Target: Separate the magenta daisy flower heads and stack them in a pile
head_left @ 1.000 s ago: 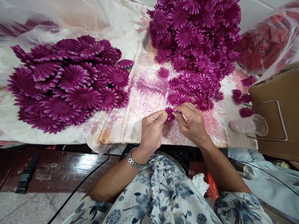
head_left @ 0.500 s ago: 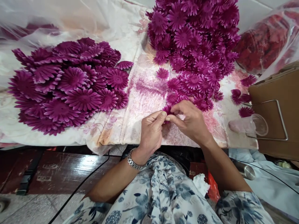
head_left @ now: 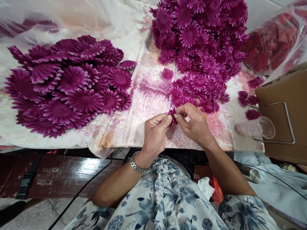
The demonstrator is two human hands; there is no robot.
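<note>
Between my two hands, just over the cloth's front part, is a small purple artificial flower head (head_left: 172,115). My left hand (head_left: 156,129) pinches it from the left between thumb and forefinger. From the right, my right hand (head_left: 192,123) pinches its other side, thumb and forefinger together; the fingers hide much of it. Right behind my hands lies a loose heap of small purple flower heads (head_left: 199,81), rising to a tall pile at the back. A heap of larger, layered purple flowers (head_left: 72,80) spreads on the left.
The table wears a stained, flower-patterned cloth (head_left: 139,127). To the right stand a clear plastic cup (head_left: 255,127) lying on its side, a bent wire frame (head_left: 289,123) and a cardboard box (head_left: 283,105). A clear bag of red petals (head_left: 270,44) sits behind the box.
The fingertips of my right hand have drawn slightly away from my left thumb, so more of the small flower shows between them. The heaps lie as before; the view shifted slightly.
</note>
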